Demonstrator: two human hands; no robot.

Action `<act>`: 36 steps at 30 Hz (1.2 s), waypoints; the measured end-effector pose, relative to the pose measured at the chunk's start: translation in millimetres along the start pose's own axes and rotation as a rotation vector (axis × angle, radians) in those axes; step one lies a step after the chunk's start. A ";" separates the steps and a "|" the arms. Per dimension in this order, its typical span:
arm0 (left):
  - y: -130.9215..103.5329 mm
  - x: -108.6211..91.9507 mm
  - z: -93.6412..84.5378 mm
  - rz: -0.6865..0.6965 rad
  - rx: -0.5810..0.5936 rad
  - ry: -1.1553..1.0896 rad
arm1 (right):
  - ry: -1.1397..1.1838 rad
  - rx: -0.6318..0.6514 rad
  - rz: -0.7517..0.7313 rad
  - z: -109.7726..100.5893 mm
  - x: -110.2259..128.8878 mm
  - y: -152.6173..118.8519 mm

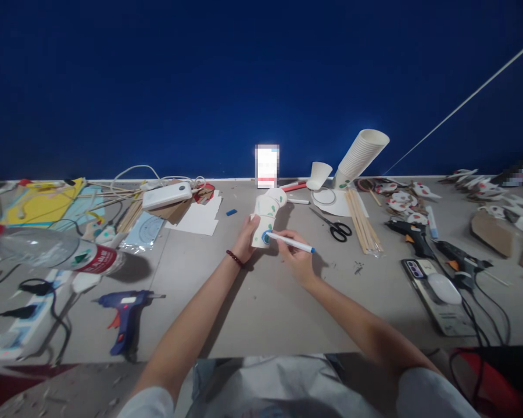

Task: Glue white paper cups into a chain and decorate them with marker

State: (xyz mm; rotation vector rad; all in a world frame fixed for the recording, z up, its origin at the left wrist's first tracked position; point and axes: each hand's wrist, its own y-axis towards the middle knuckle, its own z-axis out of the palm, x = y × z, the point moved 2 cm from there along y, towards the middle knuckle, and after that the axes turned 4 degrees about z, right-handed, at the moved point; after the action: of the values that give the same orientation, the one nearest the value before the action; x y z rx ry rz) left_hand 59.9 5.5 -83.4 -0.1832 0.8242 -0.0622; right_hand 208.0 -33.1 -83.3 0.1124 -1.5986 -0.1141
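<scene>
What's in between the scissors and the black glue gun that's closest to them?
Thin wooden sticks, side by side, lie between the scissors and that black glue gun. The head view shows it.

No text can be read with certainty: the red label (101, 259) on the plastic bottle (47, 247) bears white Chinese characters, too blurred to make out in full. Well to the right of the bottle, the phone (451, 319) carries small dark lettering, too small to read.
</scene>
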 end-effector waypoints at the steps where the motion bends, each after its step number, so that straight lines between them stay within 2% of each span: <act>1: -0.5 -0.5 1.0 -0.003 -0.002 0.001 | 0.010 -0.004 0.007 0.0 0.1 -0.2; 9: -2.0 -1.7 5.1 0.000 -0.020 0.008 | 0.049 -0.019 0.067 0.1 -0.8 0.1; 22: 0.9 1.0 -3.3 0.019 0.001 0.035 | -0.102 0.063 -0.143 -0.8 3.4 -2.3; 28: 1.6 1.5 -3.5 0.011 -0.013 0.030 | -0.118 0.088 -0.151 -1.9 5.4 -2.0; 36: -3.1 -4.8 4.5 -0.032 -0.019 -0.042 | -0.015 0.079 -0.144 -3.9 2.0 -2.0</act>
State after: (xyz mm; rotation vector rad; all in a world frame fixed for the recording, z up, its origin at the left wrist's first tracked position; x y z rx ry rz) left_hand 60.0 3.7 -76.4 -0.2146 0.7807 -0.0804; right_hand 211.9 -35.4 -81.5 0.2885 -1.6098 -0.1641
